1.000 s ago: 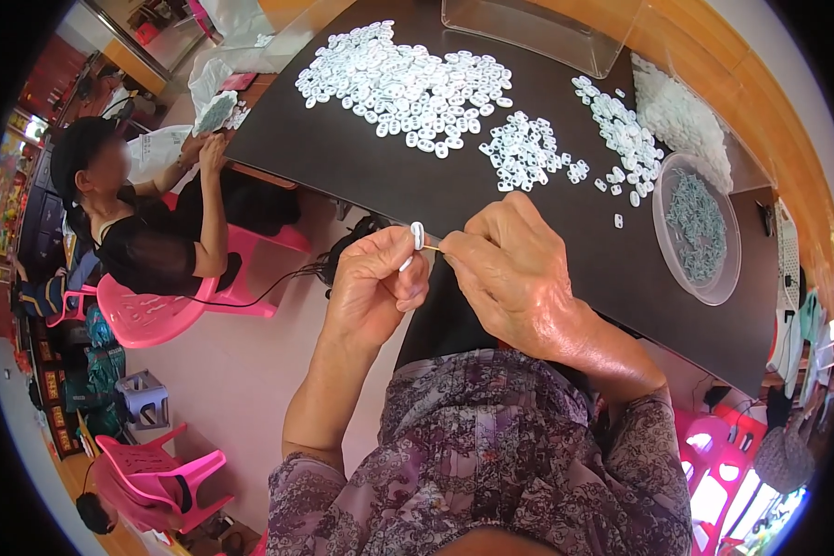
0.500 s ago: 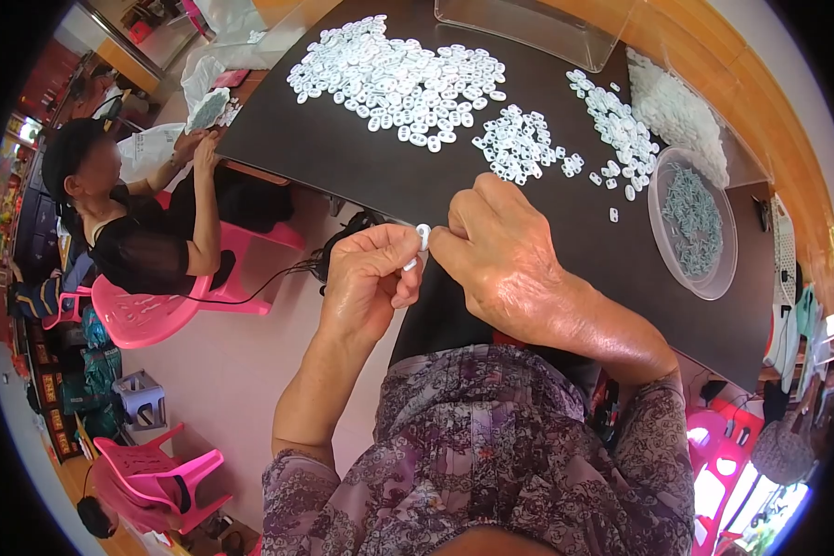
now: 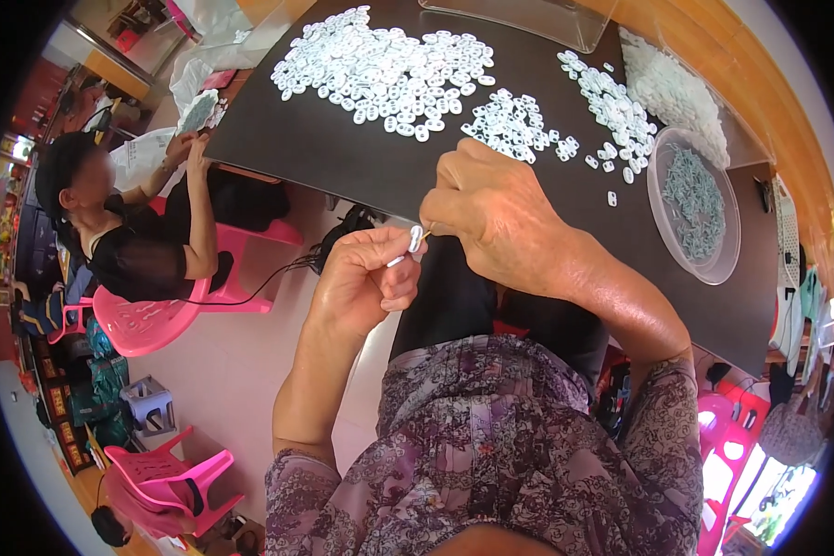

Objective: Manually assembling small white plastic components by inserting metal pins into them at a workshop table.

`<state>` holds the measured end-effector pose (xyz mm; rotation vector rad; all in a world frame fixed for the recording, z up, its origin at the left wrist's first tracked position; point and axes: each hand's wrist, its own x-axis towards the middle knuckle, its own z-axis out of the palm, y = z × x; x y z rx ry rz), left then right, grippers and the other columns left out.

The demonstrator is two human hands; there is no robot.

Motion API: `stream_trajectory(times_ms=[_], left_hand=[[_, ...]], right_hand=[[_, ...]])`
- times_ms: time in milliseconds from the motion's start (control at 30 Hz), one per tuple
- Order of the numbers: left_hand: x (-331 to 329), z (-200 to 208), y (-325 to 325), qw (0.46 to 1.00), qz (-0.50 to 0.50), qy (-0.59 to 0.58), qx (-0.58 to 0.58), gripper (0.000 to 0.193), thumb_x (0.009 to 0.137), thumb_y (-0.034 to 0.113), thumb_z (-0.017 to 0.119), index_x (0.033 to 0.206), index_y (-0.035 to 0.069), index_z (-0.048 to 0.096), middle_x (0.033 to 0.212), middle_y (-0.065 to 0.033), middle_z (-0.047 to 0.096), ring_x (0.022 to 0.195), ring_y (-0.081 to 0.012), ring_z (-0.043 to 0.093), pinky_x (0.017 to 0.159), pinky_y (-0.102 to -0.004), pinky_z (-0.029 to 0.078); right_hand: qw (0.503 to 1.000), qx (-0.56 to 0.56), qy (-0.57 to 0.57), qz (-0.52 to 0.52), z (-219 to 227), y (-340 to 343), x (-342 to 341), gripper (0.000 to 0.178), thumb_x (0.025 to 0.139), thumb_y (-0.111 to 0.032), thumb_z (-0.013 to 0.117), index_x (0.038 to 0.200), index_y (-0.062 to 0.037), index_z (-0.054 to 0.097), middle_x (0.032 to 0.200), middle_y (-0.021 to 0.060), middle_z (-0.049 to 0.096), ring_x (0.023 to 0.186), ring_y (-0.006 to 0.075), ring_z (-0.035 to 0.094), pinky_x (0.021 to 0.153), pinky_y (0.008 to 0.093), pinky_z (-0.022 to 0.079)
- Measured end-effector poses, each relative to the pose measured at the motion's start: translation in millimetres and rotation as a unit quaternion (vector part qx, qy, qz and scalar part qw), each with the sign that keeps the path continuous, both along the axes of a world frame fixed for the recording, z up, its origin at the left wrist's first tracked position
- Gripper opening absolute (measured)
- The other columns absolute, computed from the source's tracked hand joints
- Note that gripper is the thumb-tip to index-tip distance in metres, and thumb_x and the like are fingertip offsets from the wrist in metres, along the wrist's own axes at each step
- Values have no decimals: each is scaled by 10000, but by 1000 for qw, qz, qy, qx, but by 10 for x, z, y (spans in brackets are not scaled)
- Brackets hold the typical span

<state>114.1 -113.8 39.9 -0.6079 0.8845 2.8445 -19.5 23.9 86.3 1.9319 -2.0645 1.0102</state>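
Observation:
Between the thumb and fingers of my left hand (image 3: 347, 283) is a small white oval plastic piece (image 3: 415, 238) with holes in it. A second white bit (image 3: 396, 261) shows lower down among the same fingers. My right hand (image 3: 500, 218) is closed right beside the piece. A thin brass-coloured tip (image 3: 429, 230) shows between its fingertips and the piece; the rest of it is hidden. On the dark table (image 3: 343, 148) beyond my hands lie a large heap of white oval pieces (image 3: 389, 79) and a smaller heap (image 3: 508, 127).
At the right stand a round clear tub (image 3: 657, 199) of grey-green screw-like parts (image 3: 695, 204) and a third white heap (image 3: 612, 111). Behind are a pile of pale parts (image 3: 672, 88) and a clear plastic box (image 3: 528, 23). Another person (image 3: 130, 213) works on a pink chair (image 3: 144, 320) at left.
My right hand has drawn slightly up and away from the white piece, uncovering the thin brass-coloured tip. The piece looks turned a little in my left fingers. The whole view has shifted slightly.

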Motion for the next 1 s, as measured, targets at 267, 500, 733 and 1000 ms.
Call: stream_trajectory(times_ms=[267,500,733,1000], left_hand=[[5,-65,-14,999,-21,20,43,209,879,127,552,869,-82,551,511,-19,391,430,-101,323,372,-232,231],[10,-68,-8,997,-28,24,70,211,882,123,548,864,-88,538,515,-12,364,431,-98,316,363,-226,225],[-8,-104,4,995,-24,25,91,209,883,120,545,859,-87,533,518,-8,356,435,-98,310,359,-227,218],[-31,-131,-8,993,-37,34,109,195,878,106,542,866,-89,537,516,-9,347,438,-102,299,363,-234,221]], right_hand=[[999,4,51,15,62,-12,18,75,588,6,586,624,-46,546,694,68,446,708,236,454,583,341,389],[995,36,89,38,61,-63,35,69,582,-53,626,647,-31,613,699,70,479,731,227,471,603,332,404],[993,69,87,44,37,-91,17,85,579,-87,649,638,-26,635,667,66,487,735,214,483,620,330,415],[993,67,88,33,87,-94,-35,67,587,-84,648,629,-34,628,671,59,494,740,206,495,613,329,423]])
